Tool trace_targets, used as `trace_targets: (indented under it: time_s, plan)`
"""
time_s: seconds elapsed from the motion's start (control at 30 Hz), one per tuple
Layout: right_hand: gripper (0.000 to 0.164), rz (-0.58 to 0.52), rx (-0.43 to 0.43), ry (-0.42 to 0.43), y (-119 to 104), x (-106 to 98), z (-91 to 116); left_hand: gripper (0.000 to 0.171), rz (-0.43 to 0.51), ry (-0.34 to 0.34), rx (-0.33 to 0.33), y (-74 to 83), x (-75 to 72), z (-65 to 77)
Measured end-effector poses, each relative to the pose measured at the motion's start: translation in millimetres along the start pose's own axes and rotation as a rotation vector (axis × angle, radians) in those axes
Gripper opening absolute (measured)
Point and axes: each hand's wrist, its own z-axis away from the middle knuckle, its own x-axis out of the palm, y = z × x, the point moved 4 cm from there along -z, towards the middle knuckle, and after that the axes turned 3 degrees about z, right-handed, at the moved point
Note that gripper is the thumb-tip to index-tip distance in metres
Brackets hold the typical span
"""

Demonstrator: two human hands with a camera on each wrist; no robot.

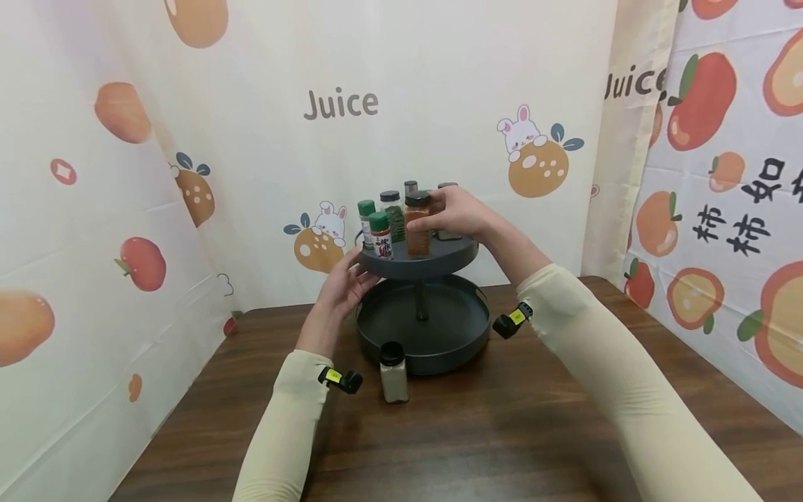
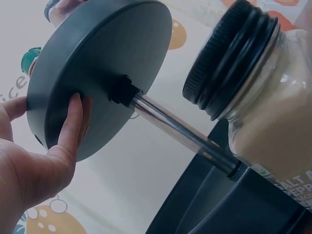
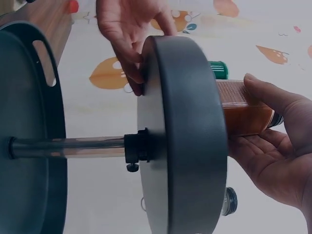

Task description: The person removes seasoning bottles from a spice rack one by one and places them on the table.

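Observation:
My right hand (image 1: 463, 213) grips a square spice jar (image 1: 418, 236) with orange-brown contents and a black lid, upright at the front of the upper tray (image 1: 439, 263). In the right wrist view, the jar's base (image 3: 236, 109) is right at the tray's rim, thumb on one side and fingers on the other. My left hand (image 1: 341, 287) holds that tray's left edge, and in the left wrist view its fingers (image 2: 73, 119) press the underside. Beside the gripped jar stand a green-capped bottle (image 1: 381, 240) with a printed label and a black-lidded jar of green flakes (image 1: 393, 209).
A metal post (image 2: 170, 124) joins the upper tray to a wider dark lower tray (image 1: 426, 364). In front of it, on the brown wooden table (image 1: 502, 432), stands a black-lidded jar of beige seasoning (image 1: 394, 383). Patterned curtains (image 1: 251, 139) hang behind and at both sides.

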Motion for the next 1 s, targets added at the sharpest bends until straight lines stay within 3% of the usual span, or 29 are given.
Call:
trace_targets:
  time_s: [0.23, 0.63, 0.9, 1.0]
  plan:
    - [0.062, -0.056, -0.030, 0.046, -10.9, -6.0, 12.2, 0.083, -0.001, -0.002, 0.010, -0.1, -0.4, -0.5]
    - [0.060, -0.177, -0.096, 0.071, -20.7, -6.4, 44.5, 0.064, 0.007, -0.009, 0.004, -1.0, 0.1, -1.0]
    - [0.052, -0.276, -0.178, 0.058, -20.2, 2.6, 69.8, 0.083, 0.013, -0.008, 0.003, -2.2, -0.6, 0.2]
    - [0.049, -0.275, -0.193, 0.057, -18.9, 7.2, 77.0, 0.080, 0.011, -0.003, 0.005, -1.4, -0.2, 0.7]
